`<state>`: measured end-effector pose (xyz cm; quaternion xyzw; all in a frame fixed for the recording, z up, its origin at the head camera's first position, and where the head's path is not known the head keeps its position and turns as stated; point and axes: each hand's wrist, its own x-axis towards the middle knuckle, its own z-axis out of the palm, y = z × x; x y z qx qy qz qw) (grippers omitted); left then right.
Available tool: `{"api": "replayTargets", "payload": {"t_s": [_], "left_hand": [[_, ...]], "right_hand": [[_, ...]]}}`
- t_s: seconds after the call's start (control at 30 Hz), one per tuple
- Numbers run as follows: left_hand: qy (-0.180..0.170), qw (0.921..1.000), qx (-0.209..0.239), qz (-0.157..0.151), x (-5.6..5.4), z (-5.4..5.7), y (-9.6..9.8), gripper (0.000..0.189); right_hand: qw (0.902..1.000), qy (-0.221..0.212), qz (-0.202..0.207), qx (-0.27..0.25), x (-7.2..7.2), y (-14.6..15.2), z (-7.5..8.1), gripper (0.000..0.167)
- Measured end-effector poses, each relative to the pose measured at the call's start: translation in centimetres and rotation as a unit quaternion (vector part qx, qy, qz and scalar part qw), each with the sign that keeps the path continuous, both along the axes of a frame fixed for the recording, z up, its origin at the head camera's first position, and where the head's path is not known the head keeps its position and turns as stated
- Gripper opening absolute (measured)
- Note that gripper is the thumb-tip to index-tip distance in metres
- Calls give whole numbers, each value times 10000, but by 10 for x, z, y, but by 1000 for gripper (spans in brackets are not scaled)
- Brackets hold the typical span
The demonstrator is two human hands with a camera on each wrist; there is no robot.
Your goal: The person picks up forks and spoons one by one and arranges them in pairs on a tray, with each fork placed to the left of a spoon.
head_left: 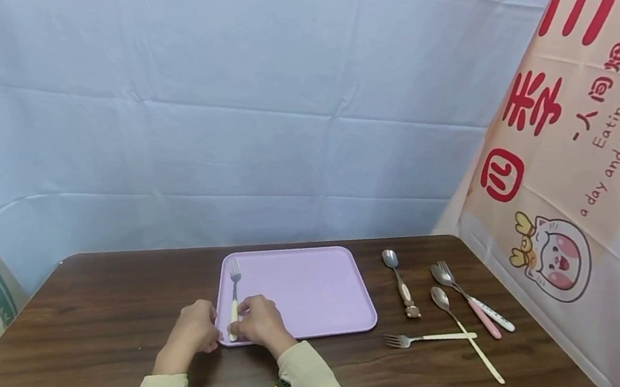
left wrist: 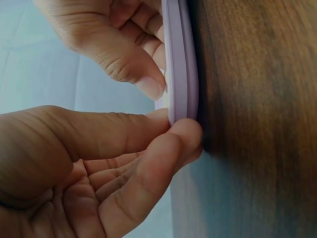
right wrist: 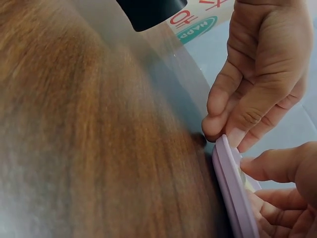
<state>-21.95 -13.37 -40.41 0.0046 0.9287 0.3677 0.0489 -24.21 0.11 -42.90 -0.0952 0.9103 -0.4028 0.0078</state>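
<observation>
Along the left side of a lilac tray (head_left: 310, 292) lies a fork (head_left: 234, 309), tines toward the far edge, pale yellow handle toward the person. The right hand (head_left: 261, 321) pinches the end of that handle between thumb and fingers. From the head view the hold of the left hand (head_left: 193, 327) is unclear; the left wrist view shows its thumb and a finger pinching the tray's rim at the near left corner. Only the head view shows the tines and the cutlery right of the tray: a bear-ended spoon (head_left: 405, 291), a white-handled fork (head_left: 441, 336) crossed by a pale-handled spoon (head_left: 485, 355), and a pink-handled spoon (head_left: 483, 317) overlapping a pattern-handled fork (head_left: 491, 313). Only the right wrist view catches a green printed patch (right wrist: 198, 29) in the background.
</observation>
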Motion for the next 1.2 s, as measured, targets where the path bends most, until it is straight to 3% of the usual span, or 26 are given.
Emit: {"api": "replayTargets", "payload": {"t_s": [0.57, 0.9, 1.07, 1.2], "left_hand": [[-26, 10000, 34, -32, -1, 1, 2, 21], [25, 10000, -40, -56, -1, -1, -1, 21], [65, 9999, -74, -105, 0, -2, -2, 21], [55, 9998, -145, -132, -1, -2, -2, 18]], "right_hand": [[9994, 56, -117, 313, -8, 0, -5, 27], [9993, -132, 262, 243, -8, 1, 0, 29], [9950, -75, 471, 877, -3, 1, 11, 37], [9841, 11, 611, 1666, 3, 1, 21, 39]]}}
